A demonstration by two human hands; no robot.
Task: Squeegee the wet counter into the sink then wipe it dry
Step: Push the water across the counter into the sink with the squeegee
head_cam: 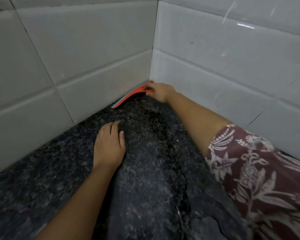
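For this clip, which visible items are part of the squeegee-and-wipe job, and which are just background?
Part of the job:
- orange squeegee, blade along the wall base in the corner
- right hand, gripping its handle
- wet dark granite counter
- left hand, flat on the counter

Background:
- white tiled walls
- patterned sleeve

No sink or cloth in view.

Dim, soft light; glare streaks on the right wall tiles point(246, 25), blur and wide-angle bending toward edges.

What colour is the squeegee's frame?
Orange, with a pale grey blade edge; the squeegee shows clearly in the head view, held by the right hand.
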